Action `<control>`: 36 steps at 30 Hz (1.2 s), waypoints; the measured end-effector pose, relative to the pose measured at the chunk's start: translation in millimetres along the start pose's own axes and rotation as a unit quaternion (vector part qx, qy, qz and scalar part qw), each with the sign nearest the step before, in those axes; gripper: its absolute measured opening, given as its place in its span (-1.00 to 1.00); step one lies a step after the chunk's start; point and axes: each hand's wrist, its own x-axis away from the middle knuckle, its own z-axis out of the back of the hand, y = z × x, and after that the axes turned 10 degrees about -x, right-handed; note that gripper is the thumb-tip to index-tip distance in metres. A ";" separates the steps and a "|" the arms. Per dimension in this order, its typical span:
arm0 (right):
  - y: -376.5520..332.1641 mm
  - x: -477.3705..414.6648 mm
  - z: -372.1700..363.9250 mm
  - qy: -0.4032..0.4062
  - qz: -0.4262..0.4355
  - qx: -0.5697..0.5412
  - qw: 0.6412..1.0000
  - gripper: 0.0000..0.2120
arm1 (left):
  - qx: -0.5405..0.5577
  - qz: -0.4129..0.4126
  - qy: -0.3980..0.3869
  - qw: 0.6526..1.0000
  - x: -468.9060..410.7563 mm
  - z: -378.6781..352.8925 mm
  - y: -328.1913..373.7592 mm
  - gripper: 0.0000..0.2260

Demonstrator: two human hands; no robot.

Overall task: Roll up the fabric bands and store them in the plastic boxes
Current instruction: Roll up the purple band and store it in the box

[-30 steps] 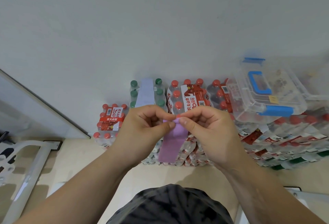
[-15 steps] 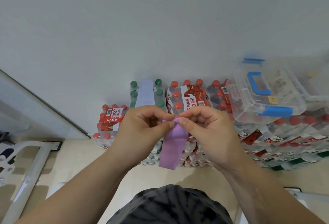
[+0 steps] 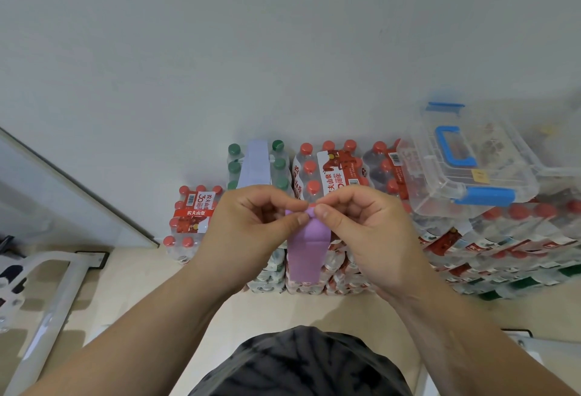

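A purple fabric band point(image 3: 305, 249) hangs down in front of me, its top end pinched between both hands. My left hand point(image 3: 251, 232) grips that top end from the left with thumb and fingers. My right hand point(image 3: 364, 232) pinches the same end from the right, thumb tip on the rolled edge. A pale blue band point(image 3: 255, 163) lies flat across a pack of green-capped bottles behind my hands. A clear plastic box point(image 3: 465, 172) with blue handle and clips, lid on, sits on the bottle packs at the right.
Shrink-wrapped packs of red-capped water bottles point(image 3: 327, 169) are stacked against the white wall, with a lower pack point(image 3: 195, 213) to the left. A white metal frame point(image 3: 59, 288) stands on the beige floor at the left.
The hanging tail of the purple band has shifted slightly and reads a little shorter as its top end is turned between the fingers. Both hands stay in place.
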 end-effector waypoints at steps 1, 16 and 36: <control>-0.5 -0.4 0.2 0.001 0.003 0.005 1.000 -0.89 | 0.003 0.001 0.000 1.000 0.2 -0.1 0.2 -0.90; -1.4 -1.6 1.7 0.004 0.013 -0.014 1.000 -0.86 | 0.035 0.003 -0.008 0.999 -2.8 -0.1 3.9 -0.74; 3.3 0.9 1.0 -0.001 0.013 0.002 1.000 -0.92 | 0.027 -0.005 0.000 1.000 0.4 -0.2 2.1 -0.88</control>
